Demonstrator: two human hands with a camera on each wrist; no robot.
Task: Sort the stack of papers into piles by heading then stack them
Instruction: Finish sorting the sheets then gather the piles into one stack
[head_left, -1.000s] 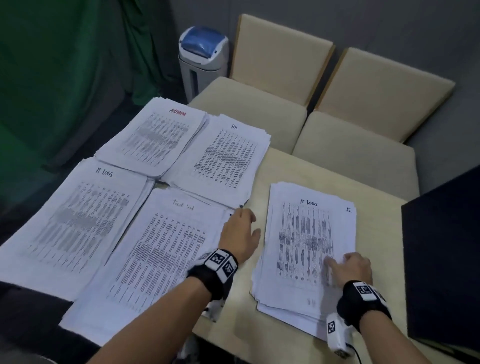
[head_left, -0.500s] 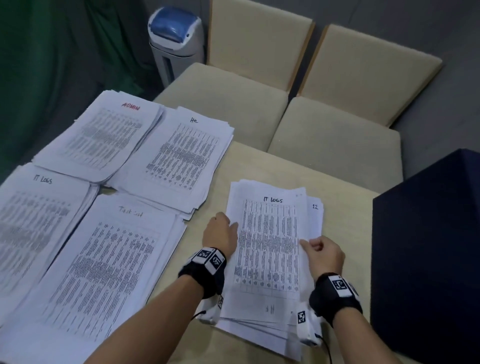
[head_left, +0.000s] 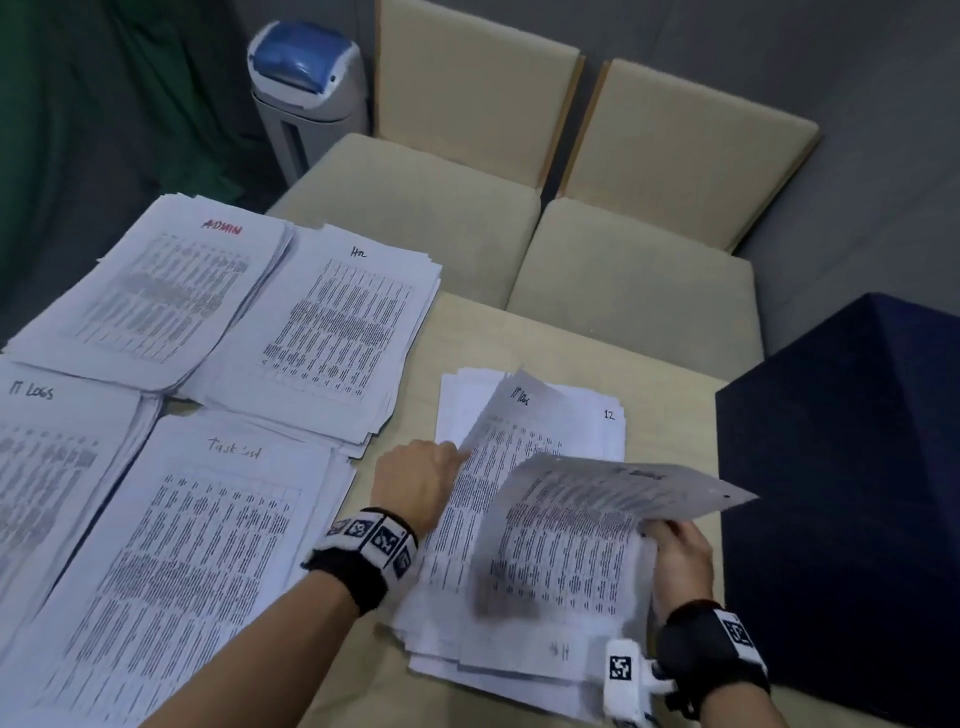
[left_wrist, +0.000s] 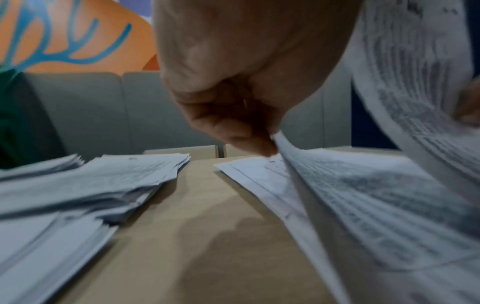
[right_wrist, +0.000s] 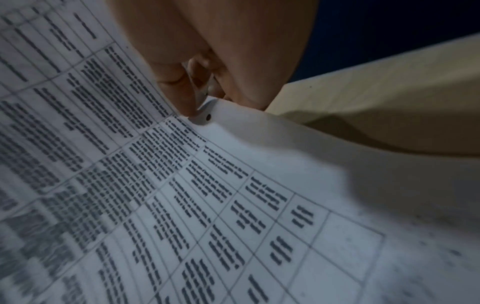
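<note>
The unsorted stack (head_left: 597, 415) lies on the tan table (head_left: 530, 338) in front of me. My right hand (head_left: 675, 551) pinches the right edge of the top sheet (head_left: 587, 525) and holds it curled up off the stack. In the right wrist view the thumb and fingers (right_wrist: 187, 98) nip that sheet (right_wrist: 182, 195) near a punched hole. My left hand (head_left: 421, 478) pinches the left edge of a second sheet (head_left: 498, 436), headed IT Logs, and lifts it slightly. The left wrist view shows the fingertips (left_wrist: 254, 144) on that paper edge (left_wrist: 337, 195).
Four sorted piles lie to the left: ADMIN (head_left: 166, 291), HR (head_left: 337, 332), IT Logs (head_left: 57, 467), Task list (head_left: 187, 571). A dark blue box (head_left: 857, 493) stands close on the right. Two beige chairs (head_left: 415, 208) and a white bin (head_left: 306, 93) stand beyond the table.
My right hand has raised the top sheet off the stack and curled it toward me. My left hand has moved onto the stack and taken hold of the sheet beneath.
</note>
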